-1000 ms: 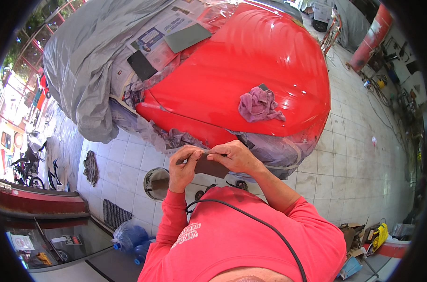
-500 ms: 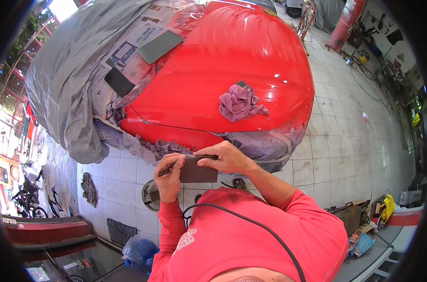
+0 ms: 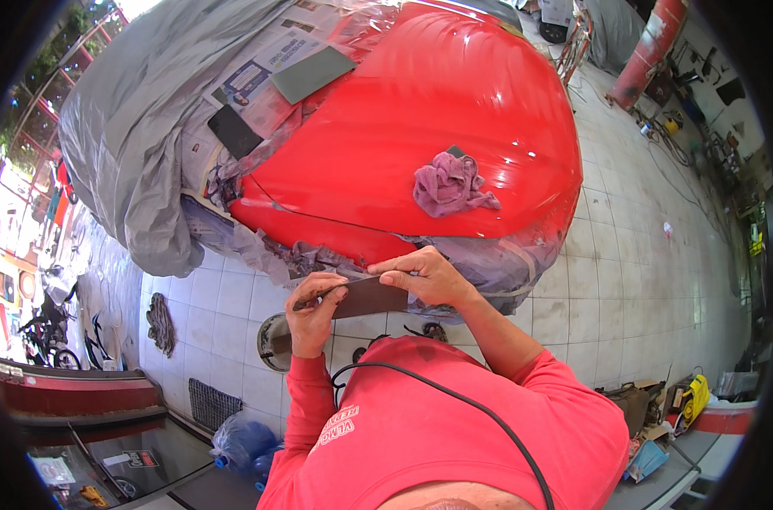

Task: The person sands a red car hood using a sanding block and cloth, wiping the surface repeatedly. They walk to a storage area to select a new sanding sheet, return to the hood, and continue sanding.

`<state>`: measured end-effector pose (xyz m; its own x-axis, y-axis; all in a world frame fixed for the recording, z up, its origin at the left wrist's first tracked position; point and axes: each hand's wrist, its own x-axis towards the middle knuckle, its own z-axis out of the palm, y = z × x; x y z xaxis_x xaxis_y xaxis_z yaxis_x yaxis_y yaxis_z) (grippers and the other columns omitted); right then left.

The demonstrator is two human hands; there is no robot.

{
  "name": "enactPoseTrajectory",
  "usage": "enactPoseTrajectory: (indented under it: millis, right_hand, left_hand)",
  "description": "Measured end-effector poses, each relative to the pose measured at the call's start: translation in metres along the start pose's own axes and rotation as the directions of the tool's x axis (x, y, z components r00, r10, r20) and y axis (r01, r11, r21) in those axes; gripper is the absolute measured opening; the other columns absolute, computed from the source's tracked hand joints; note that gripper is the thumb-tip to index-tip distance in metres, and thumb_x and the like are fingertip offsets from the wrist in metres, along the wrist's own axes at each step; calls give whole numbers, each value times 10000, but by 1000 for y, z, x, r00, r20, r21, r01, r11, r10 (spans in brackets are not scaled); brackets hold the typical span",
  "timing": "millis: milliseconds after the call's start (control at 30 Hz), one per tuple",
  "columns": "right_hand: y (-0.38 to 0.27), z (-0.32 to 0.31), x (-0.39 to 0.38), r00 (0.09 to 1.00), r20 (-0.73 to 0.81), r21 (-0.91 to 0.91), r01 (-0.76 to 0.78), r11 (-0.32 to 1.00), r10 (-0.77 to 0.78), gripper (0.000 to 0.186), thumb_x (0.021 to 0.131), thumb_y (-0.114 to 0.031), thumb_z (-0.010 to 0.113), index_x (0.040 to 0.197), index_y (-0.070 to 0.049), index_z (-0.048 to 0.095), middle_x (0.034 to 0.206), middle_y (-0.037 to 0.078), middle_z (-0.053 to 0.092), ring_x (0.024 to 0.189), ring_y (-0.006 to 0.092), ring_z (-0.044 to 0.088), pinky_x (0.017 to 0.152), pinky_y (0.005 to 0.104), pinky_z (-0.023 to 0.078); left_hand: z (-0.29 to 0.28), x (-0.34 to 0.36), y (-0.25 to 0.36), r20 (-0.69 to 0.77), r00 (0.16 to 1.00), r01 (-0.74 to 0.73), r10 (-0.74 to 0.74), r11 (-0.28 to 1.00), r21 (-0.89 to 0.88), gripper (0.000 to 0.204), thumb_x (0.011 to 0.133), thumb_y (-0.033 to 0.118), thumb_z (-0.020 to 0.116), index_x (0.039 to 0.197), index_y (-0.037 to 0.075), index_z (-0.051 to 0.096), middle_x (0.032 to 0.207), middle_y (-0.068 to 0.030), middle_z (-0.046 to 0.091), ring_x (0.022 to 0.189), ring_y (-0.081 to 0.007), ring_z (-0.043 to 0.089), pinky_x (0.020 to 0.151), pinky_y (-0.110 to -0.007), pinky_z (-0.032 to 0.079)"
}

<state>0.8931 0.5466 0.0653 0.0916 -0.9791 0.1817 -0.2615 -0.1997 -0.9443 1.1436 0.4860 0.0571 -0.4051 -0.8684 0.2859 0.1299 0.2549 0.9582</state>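
Observation:
A dark brown sheet of sandpaper is stretched between my two hands, in front of the car. My left hand pinches its left end between thumb and fingers. On its upper right edge, my right hand grips with the thumb below and the fingers over the top. Just beyond my hands is the glossy red car hood. A crumpled pink cloth lies on it, with a small dark piece showing behind the cloth.
Grey plastic sheeting and newspaper mask the car's left side. On the paper lie a grey-green sheet and a dark rectangular pad. A round bucket stands on the tiled floor left of me. A black cable crosses my chest.
The sandpaper has tilted and looks narrower from top to bottom, still held by both hands. The whole view has shifted slightly, so the car sits further right.

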Motion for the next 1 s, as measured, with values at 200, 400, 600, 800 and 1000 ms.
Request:
enactPoseTrajectory:
  millis: [200, 400, 600, 800, 1000]
  right_hand:
    - [5, 2, 0, 985, 2, -110, 172, 979, -173, 198, 993, -197, 731, 1061, -25, 803, 837, 136, 774, 704, 177, 731, 660, 308, 553]
    - [3, 8, 0, 992, 9, -81, 129, 988, -128, 202, 990, -203, 732, 1059, -25, 797, 865, 150, 775, 722, 202, 741, 669, 317, 558]
    - [1, 14, 2, 980, 98, -132, 184, 974, -172, 211, 994, -205, 732, 1086, -28, 799, 867, 154, 777, 734, 207, 746, 679, 318, 560]
    - [6, 19, 1, 987, -2, 6, 159, 987, -159, 231, 998, -206, 731, 1075, 1, 798, 884, 153, 791, 764, 189, 763, 712, 311, 577]
    - [8, 25, 1, 991, -52, -1, 127, 992, -127, 255, 1008, -216, 719, 1115, 3, 792, 939, 160, 800, 806, 152, 767, 739, 293, 581]
  left_hand:
    - [5, -4, 7, -22, 997, 73, -74, 996, -48, 88, 914, -8, 750, 1002, -19, 751, 991, -49, 702, 869, -112, 618, 774, -237, 481]
    - [4, -9, 2, -52, 996, 72, -69, 995, 69, 56, 938, -26, 725, 991, -19, 741, 981, -34, 701, 870, -105, 624, 782, -228, 487]
    - [3, -15, -1, 18, 1000, 17, -23, 963, 270, 40, 949, 12, 737, 978, -13, 723, 942, -56, 704, 867, -127, 639, 785, -252, 498]
    - [-2, -23, -6, -51, 999, 15, 1, 954, 300, 82, 950, 39, 759, 961, -22, 705, 905, -58, 680, 805, -115, 617, 724, -254, 495]
    - [1, -25, 4, -64, 998, 4, 19, 940, 341, 238, 888, 84, 829, 1065, -7, 699, 1088, -97, 675, 960, -197, 643, 801, -299, 523]
